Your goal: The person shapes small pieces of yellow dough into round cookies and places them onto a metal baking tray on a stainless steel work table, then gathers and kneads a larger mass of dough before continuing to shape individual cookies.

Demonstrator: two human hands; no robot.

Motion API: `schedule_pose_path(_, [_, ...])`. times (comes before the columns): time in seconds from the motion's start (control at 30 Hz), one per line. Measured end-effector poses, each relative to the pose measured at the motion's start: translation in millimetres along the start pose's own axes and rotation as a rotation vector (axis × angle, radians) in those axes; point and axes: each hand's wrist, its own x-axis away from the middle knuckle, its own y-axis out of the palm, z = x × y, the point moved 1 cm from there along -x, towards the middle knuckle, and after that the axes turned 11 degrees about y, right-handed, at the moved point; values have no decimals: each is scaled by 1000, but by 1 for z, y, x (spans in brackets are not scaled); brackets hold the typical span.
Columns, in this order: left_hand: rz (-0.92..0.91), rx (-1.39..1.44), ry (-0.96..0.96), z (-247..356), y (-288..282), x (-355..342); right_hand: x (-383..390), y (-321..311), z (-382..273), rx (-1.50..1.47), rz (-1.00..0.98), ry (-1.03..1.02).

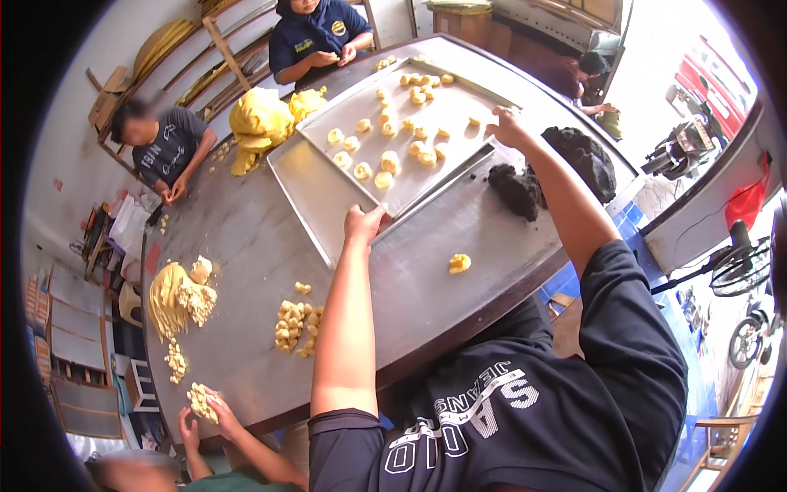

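My left hand (366, 218) grips the near corner of a metal tray (426, 182), which holds several pale yellow dough balls (390, 164). My right hand (507, 125) grips the tray's far right corner. Beneath it, a second metal sheet (303, 205) sticks out to the left. Beside my right arm are two dark lumps of dough or filling (515, 189). A small yellow dough piece (459, 263) lies on the steel table (426, 303) between my arms.
Co-workers sit at left (168, 148), back (307, 41) and lower left (205, 467), handling dough. Another person (566, 78) is at back right. Yellow dough mounds (258, 119) and small ball clusters (291, 328) are on the table. Motorbikes (680, 143) stand outside at right.
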Motion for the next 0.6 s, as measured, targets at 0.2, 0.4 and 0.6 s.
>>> schedule_pose_path(0.2, [-76, -198, 8, 19, 6, 0, -50, 17, 88, 82, 173, -46])
schedule_pose_path(0.4, [-168, -558, 8, -8, -90, 47, -57, 113, 51, 230, -172, -103])
schedule_pose_path(0.6, [315, -628, 236, -35, -104, 65, -110, 58, 112, 55, -250, -237])
